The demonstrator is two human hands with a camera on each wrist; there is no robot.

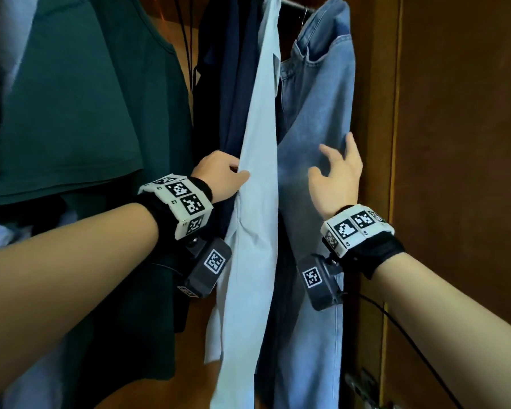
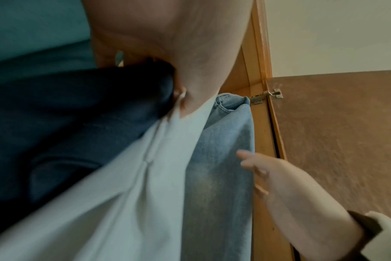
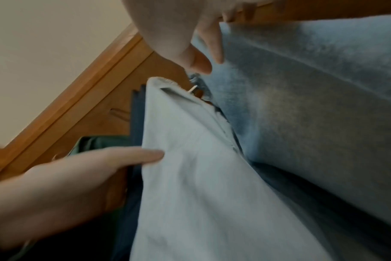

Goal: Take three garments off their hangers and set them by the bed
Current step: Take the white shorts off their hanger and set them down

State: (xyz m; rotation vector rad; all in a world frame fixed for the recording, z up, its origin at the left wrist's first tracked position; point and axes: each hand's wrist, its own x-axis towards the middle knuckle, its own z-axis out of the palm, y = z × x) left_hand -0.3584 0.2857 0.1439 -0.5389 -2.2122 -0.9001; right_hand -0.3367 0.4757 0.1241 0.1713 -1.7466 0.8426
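Several garments hang in a wooden wardrobe. A pale blue garment (image 1: 254, 231) (image 2: 134, 194) (image 3: 201, 176) hangs in the middle, with light blue jeans (image 1: 316, 113) (image 2: 219, 167) (image 3: 313, 106) to its right. My left hand (image 1: 224, 172) (image 3: 78, 176) pinches the pale garment's left edge, thumb on the front and fingers hidden behind. My right hand (image 1: 337, 175) (image 2: 279, 176) (image 3: 174, 31) is spread open against the jeans leg, fingertips at its right edge. The hangers are mostly hidden by cloth.
A navy garment (image 1: 227, 84) (image 2: 67, 132) hangs just left of the pale one, and a dark green T-shirt (image 1: 71, 98) further left. The brown wardrobe door (image 1: 460, 143) stands open close on the right. The rail (image 1: 295, 4) runs overhead. A black cable (image 1: 410, 335) trails under my right arm.
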